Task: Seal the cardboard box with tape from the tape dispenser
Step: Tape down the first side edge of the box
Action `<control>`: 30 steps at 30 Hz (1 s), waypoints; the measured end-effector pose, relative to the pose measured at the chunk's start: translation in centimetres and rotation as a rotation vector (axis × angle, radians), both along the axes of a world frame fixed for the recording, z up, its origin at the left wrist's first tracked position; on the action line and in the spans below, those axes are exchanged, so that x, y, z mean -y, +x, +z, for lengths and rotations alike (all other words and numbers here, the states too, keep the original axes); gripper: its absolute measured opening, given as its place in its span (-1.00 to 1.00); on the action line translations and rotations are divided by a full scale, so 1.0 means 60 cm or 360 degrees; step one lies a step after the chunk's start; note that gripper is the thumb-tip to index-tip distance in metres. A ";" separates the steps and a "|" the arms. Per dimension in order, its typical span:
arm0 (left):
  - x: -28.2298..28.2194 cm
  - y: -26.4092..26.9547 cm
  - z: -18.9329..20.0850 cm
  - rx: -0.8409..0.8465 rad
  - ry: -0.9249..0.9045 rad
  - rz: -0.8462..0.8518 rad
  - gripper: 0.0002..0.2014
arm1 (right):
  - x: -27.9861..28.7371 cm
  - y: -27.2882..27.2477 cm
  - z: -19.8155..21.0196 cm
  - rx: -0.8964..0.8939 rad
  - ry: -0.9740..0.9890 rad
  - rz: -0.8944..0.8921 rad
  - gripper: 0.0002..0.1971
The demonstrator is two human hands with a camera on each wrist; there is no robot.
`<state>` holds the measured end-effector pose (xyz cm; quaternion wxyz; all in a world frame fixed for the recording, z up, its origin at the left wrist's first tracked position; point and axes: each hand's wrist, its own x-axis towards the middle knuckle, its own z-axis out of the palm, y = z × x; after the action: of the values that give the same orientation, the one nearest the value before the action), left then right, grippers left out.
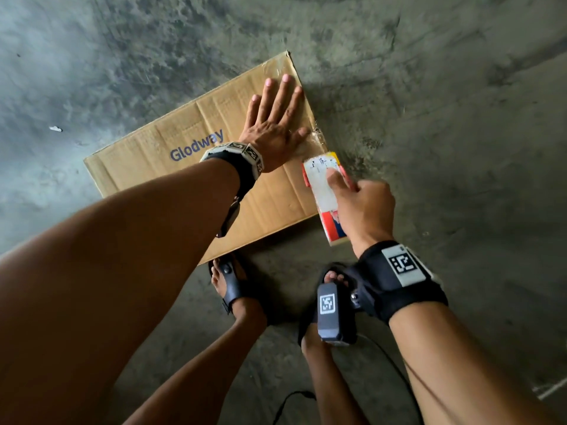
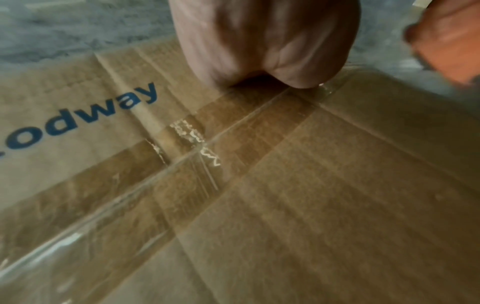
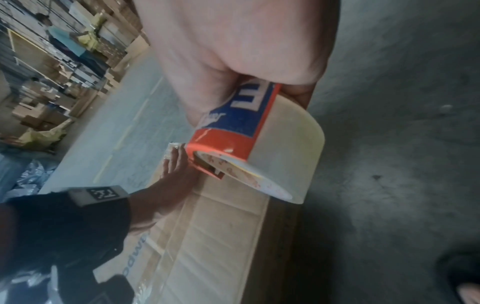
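A flat brown cardboard box (image 1: pixel 171 167) printed "Glodway" lies on the concrete floor. My left hand (image 1: pixel 276 124) rests flat on its right end, fingers straight and spread, palm pressing on clear tape (image 2: pixel 259 115) that runs along the box's seam. My right hand (image 1: pixel 362 207) grips an orange tape dispenser with a roll of clear tape (image 1: pixel 322 182) at the box's right edge, just below my left thumb. In the right wrist view the roll (image 3: pixel 283 148) hangs over the box's edge (image 3: pixel 233 236), my fingers curled round the dispenser. An older torn tape strip (image 2: pixel 197 142) crosses the seam.
Bare grey concrete floor (image 1: pixel 445 118) surrounds the box. My sandalled feet (image 1: pixel 233 286) stand just behind the box's near edge, and a black cable (image 1: pixel 291 397) trails on the floor. Stacked cartons and a person (image 3: pixel 64 41) are far off in the right wrist view.
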<state>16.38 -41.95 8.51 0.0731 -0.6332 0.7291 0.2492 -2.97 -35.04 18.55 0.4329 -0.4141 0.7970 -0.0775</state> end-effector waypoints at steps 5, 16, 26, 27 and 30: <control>0.004 -0.003 0.005 -0.0004 0.0075 0.0003 -0.29 | -0.067 -0.056 0.007 0.0037 -0.0023 -0.0070 -0.33; 0.004 0.000 0.005 -0.0015 0.0095 -0.0014 -0.25 | -0.058 -0.070 -0.033 -0.0064 0.0032 0.0027 -0.31; 0.006 0.003 0.003 -0.0026 0.0124 -0.0037 -0.25 | -0.059 -0.068 -0.014 -0.0120 -0.0040 0.0129 -0.29; 0.006 0.002 0.003 -0.0028 0.0124 -0.0036 -0.25 | -0.059 -0.067 -0.016 -0.0129 -0.0032 0.0130 -0.30; 0.007 0.004 0.003 -0.0032 0.0112 -0.0032 -0.23 | -0.059 -0.063 -0.029 -0.0136 0.0022 0.0124 -0.29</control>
<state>16.60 -42.36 8.71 0.0904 -0.6204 0.7268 0.2805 -6.78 -31.53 16.81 0.4039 -0.4447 0.7986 -0.0372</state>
